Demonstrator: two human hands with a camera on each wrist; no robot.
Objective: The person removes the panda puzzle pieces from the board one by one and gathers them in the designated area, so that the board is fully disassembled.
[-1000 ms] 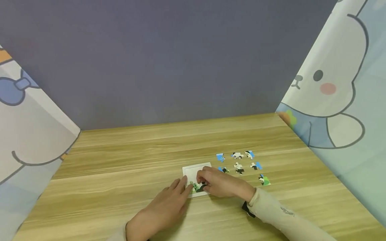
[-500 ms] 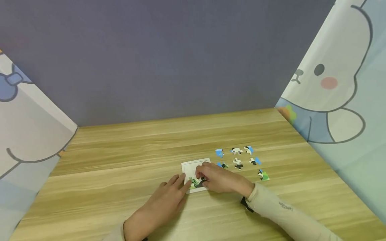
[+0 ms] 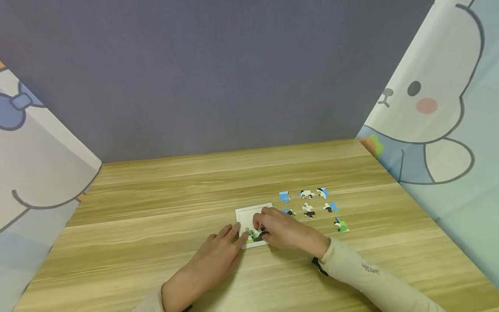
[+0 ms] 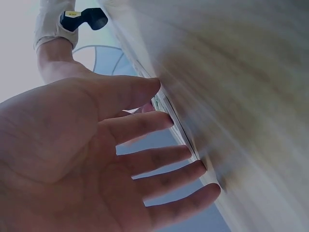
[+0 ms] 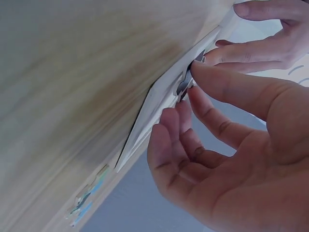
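Observation:
A white puzzle tray (image 3: 247, 214) with a raised rim lies on the wooden table, and green and black panda-picture pieces (image 3: 251, 234) sit along its near side. My right hand (image 3: 286, 229) is over the tray's right part. Its thumb and index finger pinch a dark jigsaw puzzle piece (image 5: 183, 86) low against the tray, while the other fingers curl in loosely. How well that piece sits cannot be told. My left hand (image 3: 212, 260) rests at the tray's left edge with fairly straight, spread fingers (image 4: 161, 157); the fingertips touch the rim area.
Several loose puzzle pieces lie right of the tray, among them a panda-face piece (image 3: 306, 194), a black-and-white piece (image 3: 308, 210) and a green corner piece (image 3: 341, 225). A grey panel (image 3: 226, 78) stands behind the table (image 3: 156, 195); cartoon-printed sheets (image 3: 432, 112) flank it.
The head view has tilted slightly, shifting the scene a little upward. Both hands keep nearly the same place on the tray, and the loose pieces stay where they were.

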